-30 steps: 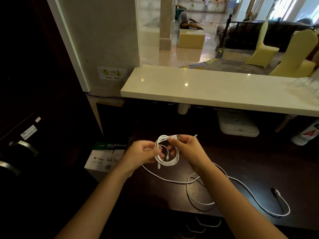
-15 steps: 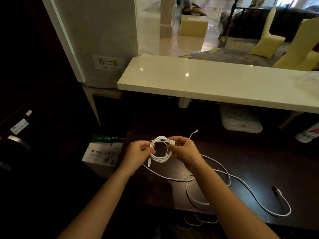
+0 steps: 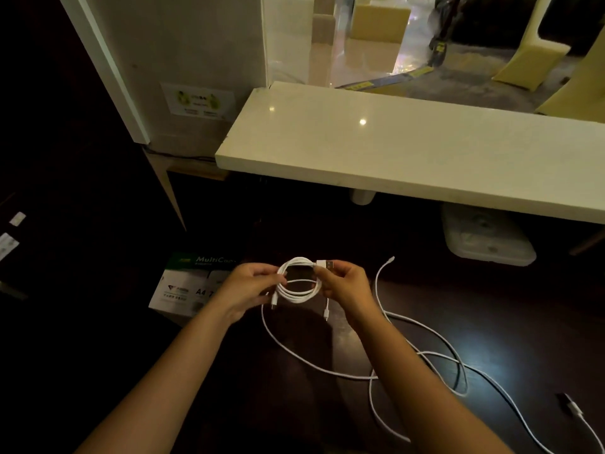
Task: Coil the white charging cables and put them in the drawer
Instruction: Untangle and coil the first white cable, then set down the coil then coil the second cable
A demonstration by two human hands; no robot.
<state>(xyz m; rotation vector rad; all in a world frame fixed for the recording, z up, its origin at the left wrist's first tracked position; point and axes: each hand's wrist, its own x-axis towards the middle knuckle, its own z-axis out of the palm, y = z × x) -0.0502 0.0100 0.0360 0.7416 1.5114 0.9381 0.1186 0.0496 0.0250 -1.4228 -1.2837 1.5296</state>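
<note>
The coiled white cable (image 3: 299, 283) hangs in the air above the dark desk (image 3: 510, 322), near the desk's left edge, held from both sides. The left hand (image 3: 248, 286) pinches the coil's left arc with its fingers closed on the strands; the right hand (image 3: 343, 285) is closed on the right arc, with the USB plug (image 3: 325, 264) sticking out above its fingers. Two short ends with small connectors dangle below the coil, one by each hand.

A loose white cable (image 3: 425, 355) sprawls on the desk to the right of the forearms, running from a tip toward the back, through tangled loops mid-desk, on to the near right corner. A dark-tipped connector (image 3: 571, 406) lies close to that corner. Whether this is one cable or more cannot be told.

The desk surface behind and to the right of the loops is bare and dark. A pale stone counter (image 3: 393, 149) overhangs the back of the desk, its front edge well above the hands. Under it sits a white flat device (image 3: 484, 237). Off the desk's left edge, lower down, stands a box of A4 paper (image 3: 186, 283).
</note>
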